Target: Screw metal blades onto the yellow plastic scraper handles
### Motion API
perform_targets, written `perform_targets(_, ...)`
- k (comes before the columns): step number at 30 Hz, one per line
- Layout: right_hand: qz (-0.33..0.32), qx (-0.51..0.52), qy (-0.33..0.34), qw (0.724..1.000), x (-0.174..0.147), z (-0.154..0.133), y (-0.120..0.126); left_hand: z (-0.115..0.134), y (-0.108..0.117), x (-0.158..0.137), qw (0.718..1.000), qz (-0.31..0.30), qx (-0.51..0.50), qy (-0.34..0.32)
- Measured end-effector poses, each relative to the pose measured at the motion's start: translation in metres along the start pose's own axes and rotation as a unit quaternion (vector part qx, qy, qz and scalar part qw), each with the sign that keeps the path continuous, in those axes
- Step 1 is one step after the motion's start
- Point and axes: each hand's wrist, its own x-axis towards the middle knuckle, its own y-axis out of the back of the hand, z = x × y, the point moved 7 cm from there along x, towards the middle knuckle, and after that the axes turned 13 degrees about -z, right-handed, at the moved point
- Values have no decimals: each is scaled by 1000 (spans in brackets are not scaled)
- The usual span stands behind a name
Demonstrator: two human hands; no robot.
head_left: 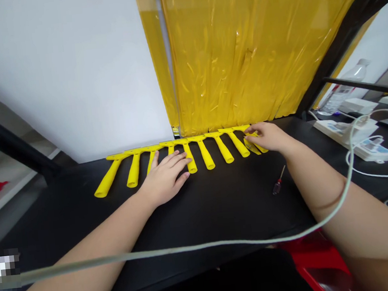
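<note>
A row of yellow T-shaped squeegees [208,155] lies along the back of the black table, their heads nearly end to end and round hollow handles toward me. My left hand [166,178] rests palm down over the middle-left handles with its fingers stretched out and apart, covering part of them. At the row's right end, my right hand [269,137] has its thumb and fingers bent around the head of a yellow squeegee [261,147]. That piece is partly hidden by the hand. A small screwdriver [278,186] with a dark red handle lies nearer me, left of my right forearm.
A white panel [70,75] and a yellow plastic curtain [233,59] stand behind the row. A pale cable [203,246] crosses in front of both forearms. White devices [358,141] and a plastic bottle [342,87] are on the right. Below sits something red [317,257].
</note>
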Motion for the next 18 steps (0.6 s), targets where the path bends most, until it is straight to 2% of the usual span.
perform_targets(3, -36, -16, 79, 996, -2, -34, -12, -2, -1, -1, 1000, -3, -6, 6)
perform_targets(7, -61, -93, 48, 993, -3, -46, -24, -4, -3, 0, 1000, -12, -9, 9)
perform_targets(11, -48, -91, 46, 994, -4, -46, -23, -5, -3, 0, 999, -24, -5, 22)
perform_targets(14, -25, -56, 112, 992, -9, -63, -18, -8, -2, -1, 998, -26, 7, 59)
perform_targets(16, -43, -35, 158, 986, -14, -80, -20, -12, -2, -1, 995, -25, 15, 97)
perform_targets(18, -74, -33, 176, 981, -18, -94, -23, -18, -1, -3, 989, -26, 21, 142)
